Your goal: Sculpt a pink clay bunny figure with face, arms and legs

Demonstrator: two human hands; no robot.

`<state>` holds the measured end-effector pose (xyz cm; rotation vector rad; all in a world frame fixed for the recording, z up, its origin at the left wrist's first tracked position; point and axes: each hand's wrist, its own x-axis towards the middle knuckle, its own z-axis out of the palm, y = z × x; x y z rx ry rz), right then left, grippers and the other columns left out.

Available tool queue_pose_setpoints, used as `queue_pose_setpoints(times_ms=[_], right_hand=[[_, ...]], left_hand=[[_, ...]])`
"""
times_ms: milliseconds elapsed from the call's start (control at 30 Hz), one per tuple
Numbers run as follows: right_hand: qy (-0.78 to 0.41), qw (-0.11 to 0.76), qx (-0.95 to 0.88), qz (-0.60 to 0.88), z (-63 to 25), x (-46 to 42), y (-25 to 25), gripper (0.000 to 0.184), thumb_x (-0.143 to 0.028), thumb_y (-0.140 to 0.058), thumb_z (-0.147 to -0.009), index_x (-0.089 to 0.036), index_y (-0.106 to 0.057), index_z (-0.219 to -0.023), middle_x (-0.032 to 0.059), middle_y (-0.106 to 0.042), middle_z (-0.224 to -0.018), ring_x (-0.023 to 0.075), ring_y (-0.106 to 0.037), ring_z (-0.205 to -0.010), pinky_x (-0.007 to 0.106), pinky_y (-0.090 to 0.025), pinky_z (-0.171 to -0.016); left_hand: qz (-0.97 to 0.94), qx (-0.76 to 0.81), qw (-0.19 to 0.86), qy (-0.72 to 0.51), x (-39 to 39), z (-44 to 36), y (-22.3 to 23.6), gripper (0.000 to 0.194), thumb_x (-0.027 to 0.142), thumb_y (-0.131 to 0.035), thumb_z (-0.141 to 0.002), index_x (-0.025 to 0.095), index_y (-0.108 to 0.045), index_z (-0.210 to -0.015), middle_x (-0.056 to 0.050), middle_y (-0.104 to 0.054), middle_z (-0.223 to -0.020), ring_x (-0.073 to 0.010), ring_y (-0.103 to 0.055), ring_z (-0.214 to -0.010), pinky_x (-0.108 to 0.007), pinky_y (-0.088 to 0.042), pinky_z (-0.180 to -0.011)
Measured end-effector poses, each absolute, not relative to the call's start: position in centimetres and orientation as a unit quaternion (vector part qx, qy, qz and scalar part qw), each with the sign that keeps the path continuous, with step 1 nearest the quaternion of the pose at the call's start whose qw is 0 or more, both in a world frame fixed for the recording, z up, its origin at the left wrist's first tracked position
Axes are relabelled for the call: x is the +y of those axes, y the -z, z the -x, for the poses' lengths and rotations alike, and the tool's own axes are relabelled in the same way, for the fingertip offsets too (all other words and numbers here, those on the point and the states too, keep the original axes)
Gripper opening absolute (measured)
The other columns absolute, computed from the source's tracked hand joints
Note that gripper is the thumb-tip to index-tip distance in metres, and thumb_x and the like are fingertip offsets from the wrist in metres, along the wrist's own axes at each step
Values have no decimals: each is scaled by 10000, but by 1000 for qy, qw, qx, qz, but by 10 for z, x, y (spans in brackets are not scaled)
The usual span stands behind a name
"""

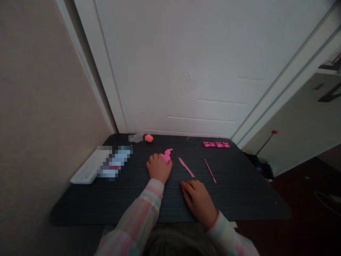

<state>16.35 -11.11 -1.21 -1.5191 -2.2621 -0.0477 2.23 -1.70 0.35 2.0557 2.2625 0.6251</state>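
Note:
My left hand is closed around a pink lump of modelling clay, whose small rounded top and thin tip stick out past the fingers. The palm hides the rest of it. Nearer the table's front edge, my right hand pinches a small bit of pink clay between thumb and fingers. A flat pink plastic knife lies just beyond the right hand. To its right lies a thin pink modelling stick.
The dark table stands against a white door. Along its back are a clear plastic wrapper, an orange clay lump and a row of several pink shaped pieces. A white tray-like object lies at the left edge.

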Motion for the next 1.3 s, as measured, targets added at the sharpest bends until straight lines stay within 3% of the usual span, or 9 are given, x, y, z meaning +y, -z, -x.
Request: queue_pose_setpoints(times_ms=[100, 200, 400, 700, 833, 1000, 1200, 1300], right_hand=[[24, 196, -817, 542, -160, -112, 12, 269, -210, -438, -826, -167, -558, -1062, 92, -598, -1003, 195, -523, -938, 368, -413, -823], [23, 174, -829, 530, -156, -118, 13, 364, -279, -426, -838, -152, -482, -1174, 91, -526, -1191, 207, -417, -1137, 410, -315, -959], [-34, 105, -851, 513, -146, -134, 11, 531, -404, -378, -842, -113, -344, -1285, 85, -371, -1337, 191, -309, -1235, 387, -254, -1023], [-29, 93, -813, 575, -150, -129, 6, 527, -420, -343, -852, -99, -373, -1268, 96, -403, -1313, 212, -314, -1232, 436, -212, -1026], [-58, 96, -852, 511, -142, -132, 7, 558, -450, -346, -842, -121, -332, -1293, 68, -343, -1353, 188, -307, -1237, 387, -230, -1030], [-43, 110, -815, 568, -148, -126, 6, 509, -393, -365, -847, -96, -387, -1260, 101, -412, -1306, 204, -327, -1226, 412, -244, -1022], [-68, 117, -863, 486, -139, -131, 7, 563, -442, -395, -820, -126, -354, -1284, 67, -360, -1344, 171, -301, -1242, 345, -272, -1028], [-41, 114, -830, 545, -141, -128, 7, 530, -392, -379, -836, -82, -376, -1266, 114, -404, -1310, 201, -325, -1228, 390, -285, -1011]], left_hand=[[-656, 727, 18, -202, -16, -24, 0, 411, 425, -439, -721, 90, -561, -928, -152, -544, -943, -293, -451, -959, -401, -349, -771], [-662, 720, 23, -206, -18, -19, 2, 459, 484, -426, -724, 96, -565, -926, -151, -544, -953, -292, -452, -967, -398, -348, -781], [-679, 695, 60, -229, -16, -4, 6, 248, 319, -416, -763, 169, -607, -816, -85, -585, -925, -238, -493, -934, -344, -370, -766], [-668, 682, 107, -278, -12, 1, 9, 213, 261, -437, -743, 179, -631, -713, -73, -613, -888, -236, -500, -917, -353, -380, -769], [-657, 679, 122, -304, -12, 5, 8, 205, 233, -441, -737, 167, -631, -694, -80, -617, -867, -224, -517, -884, -347, -390, -775], [-631, 678, 132, -353, -19, 22, 2, 193, 228, -438, -747, 166, -618, -719, -62, -623, -831, -189, -539, -851, -322, -404, -797], [-594, 681, 138, -405, -22, 29, 1, 176, 247, -431, -756, 178, -593, -751, -52, -611, -844, -190, -542, -861, -315, -428, -758], [-582, 682, 142, -420, -21, 29, 2, 158, 232, -437, -748, 181, -587, -733, -47, -612, -834, -189, -541, -861, -317, -426, -763]])
